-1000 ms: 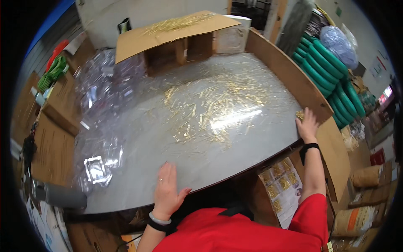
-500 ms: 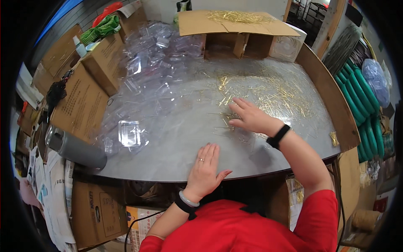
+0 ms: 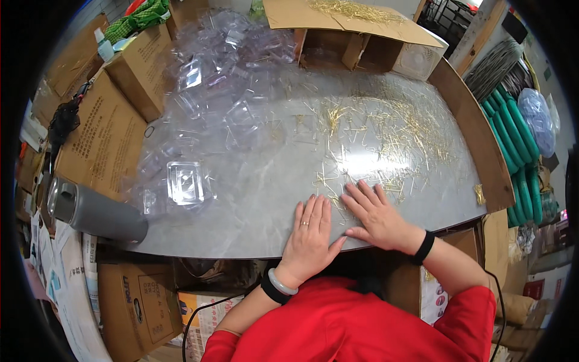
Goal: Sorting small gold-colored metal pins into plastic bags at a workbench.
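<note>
My left hand (image 3: 309,235) lies flat near the table's front edge, fingers stretched forward, nothing in its grasp. Beside it on the right, my right hand (image 3: 377,216) rests with fingers spread on the grey table (image 3: 259,199), at the near side of many thin gold-coloured metal pins (image 3: 416,130). A few pins lie just beyond the fingertips of both hands. The pins are strewn loosely across the right half of the tabletop, with a denser clump toward its middle. Some may be hidden beneath my palms.
Clear plastic boxes (image 3: 211,90) are heaped at the left. A cardboard shelf (image 3: 338,27) stands at the back, more pins on top. A grey bottle (image 3: 99,211) and cardboard cartons (image 3: 99,139) line the left side; a brown board (image 3: 476,139) walls the right. A small pin bundle (image 3: 479,194) lies nearby.
My right hand has drawn back toward the front edge, beside my left. Some pins now lie nearer to me. My left hand has shifted slightly right, and the view has moved a little.
</note>
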Motion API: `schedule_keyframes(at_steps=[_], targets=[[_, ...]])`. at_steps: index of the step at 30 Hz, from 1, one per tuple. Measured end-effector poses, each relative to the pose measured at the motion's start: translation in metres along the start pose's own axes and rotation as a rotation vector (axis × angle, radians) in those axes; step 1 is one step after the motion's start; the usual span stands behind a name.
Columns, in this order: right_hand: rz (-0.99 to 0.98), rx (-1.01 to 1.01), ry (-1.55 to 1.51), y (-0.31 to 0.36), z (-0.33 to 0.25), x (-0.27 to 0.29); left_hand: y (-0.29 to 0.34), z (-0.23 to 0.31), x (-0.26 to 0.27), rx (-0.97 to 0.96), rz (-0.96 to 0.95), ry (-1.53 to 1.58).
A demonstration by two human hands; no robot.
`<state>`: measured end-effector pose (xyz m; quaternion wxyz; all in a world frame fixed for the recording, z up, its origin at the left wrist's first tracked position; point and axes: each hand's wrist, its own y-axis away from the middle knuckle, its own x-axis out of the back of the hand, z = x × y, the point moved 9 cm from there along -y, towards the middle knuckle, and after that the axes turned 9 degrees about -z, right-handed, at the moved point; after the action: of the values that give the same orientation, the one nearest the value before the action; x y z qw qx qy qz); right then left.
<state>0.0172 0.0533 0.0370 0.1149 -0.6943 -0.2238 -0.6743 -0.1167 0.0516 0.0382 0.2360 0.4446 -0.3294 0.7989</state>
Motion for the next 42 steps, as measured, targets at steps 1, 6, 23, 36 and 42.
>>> schedule_keyframes(at_steps=[1,6,23,36,42], targets=[[0.017,-0.022,-0.015,0.007,-0.001,-0.007,0.0,0.0,-0.001,0.0,-0.007,-0.004],[0.114,-0.105,-0.085,0.005,-0.001,-0.004,-0.003,0.002,-0.007,-0.006,-0.078,-0.059],[0.302,0.047,-0.264,-0.015,-0.007,0.001,-0.003,0.005,-0.009,-0.003,-0.096,-0.176],[0.242,0.013,-0.206,-0.002,-0.007,0.001,-0.002,0.005,-0.014,-0.021,-0.167,-0.212],[0.201,0.184,-0.409,-0.022,-0.001,0.017,-0.005,0.005,-0.012,-0.016,-0.151,-0.181]])
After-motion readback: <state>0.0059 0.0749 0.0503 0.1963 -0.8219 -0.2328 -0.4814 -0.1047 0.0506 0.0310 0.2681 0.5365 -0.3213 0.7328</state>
